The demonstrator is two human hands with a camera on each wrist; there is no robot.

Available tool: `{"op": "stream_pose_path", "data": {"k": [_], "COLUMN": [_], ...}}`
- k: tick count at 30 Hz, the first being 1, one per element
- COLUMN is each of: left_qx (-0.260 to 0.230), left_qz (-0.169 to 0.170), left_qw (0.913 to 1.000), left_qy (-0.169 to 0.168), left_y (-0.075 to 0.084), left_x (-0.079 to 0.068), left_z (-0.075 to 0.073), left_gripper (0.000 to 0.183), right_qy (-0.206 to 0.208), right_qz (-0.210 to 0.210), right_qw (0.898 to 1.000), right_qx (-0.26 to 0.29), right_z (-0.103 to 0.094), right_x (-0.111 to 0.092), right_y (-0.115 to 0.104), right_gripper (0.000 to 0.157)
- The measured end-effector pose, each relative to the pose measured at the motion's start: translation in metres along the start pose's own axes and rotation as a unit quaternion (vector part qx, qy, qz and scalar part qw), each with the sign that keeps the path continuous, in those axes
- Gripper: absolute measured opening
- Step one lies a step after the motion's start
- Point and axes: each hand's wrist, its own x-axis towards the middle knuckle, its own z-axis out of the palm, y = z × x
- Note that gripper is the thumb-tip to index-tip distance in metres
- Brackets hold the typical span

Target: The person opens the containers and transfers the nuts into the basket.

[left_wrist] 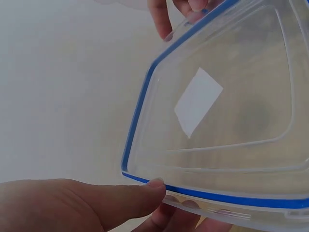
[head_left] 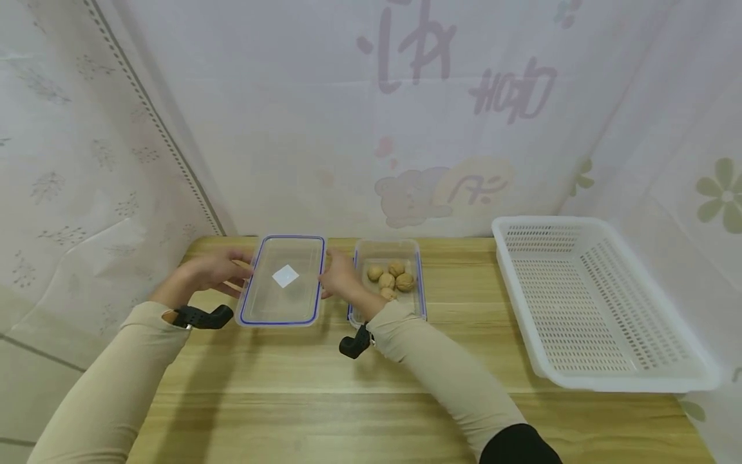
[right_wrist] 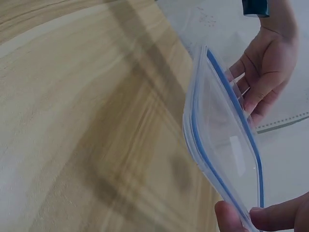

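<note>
A clear plastic lid (head_left: 278, 299) with a blue sealing ring and a white diamond-shaped sticker is held above the table between both hands. My left hand (head_left: 223, 270) pinches its left edge, thumb on top and fingers underneath in the left wrist view. At the opposite edge, my right hand (head_left: 341, 276) grips the lid between thumb and fingers. Just right of the lid stands a clear plastic food container (head_left: 410, 303) holding several walnuts (head_left: 404, 281). My right wrist and forearm pass over the container's lower left part and hide some of it.
A white perforated plastic basket (head_left: 539, 322) stands on the right side of the wooden table (head_left: 324, 419). Printed curtains (head_left: 290, 129) hang behind the table and along both sides. Each wrist wears a black camera strap.
</note>
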Motion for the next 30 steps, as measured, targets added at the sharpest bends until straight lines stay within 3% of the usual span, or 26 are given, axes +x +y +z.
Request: {"op": "stream_pose_path", "data": {"k": [7, 12, 21, 30], "left_qx": [-0.002, 0.002, 0.01, 0.017], "left_qz": [-0.02, -0.023, -0.061, -0.063], "left_qw": [0.9998, 0.9997, 0.998, 0.9977], "left_qy": [-0.007, 0.005, 0.013, 0.02], "left_y": [-0.015, -0.025, -0.037, -0.04], "left_x": [0.009, 0.015, 0.021, 0.022], "left_z": [0.001, 0.004, 0.006, 0.014], "left_gripper": [0.051, 0.049, 0.045, 0.037], "right_qy": [0.01, 0.013, 0.026, 0.029], "right_qz": [0.039, 0.056, 0.052, 0.066], "right_qw": [0.999, 0.996, 0.994, 0.992], "right_qx": [-0.003, -0.062, -0.092, -0.104], "right_z": [0.016, 0.026, 0.042, 0.048], "right_x": [0.013, 0.015, 0.018, 0.022], "right_y": [0.002, 0.006, 0.014, 0.022], "right_gripper": [0.073, 0.073, 0.072, 0.073]}}
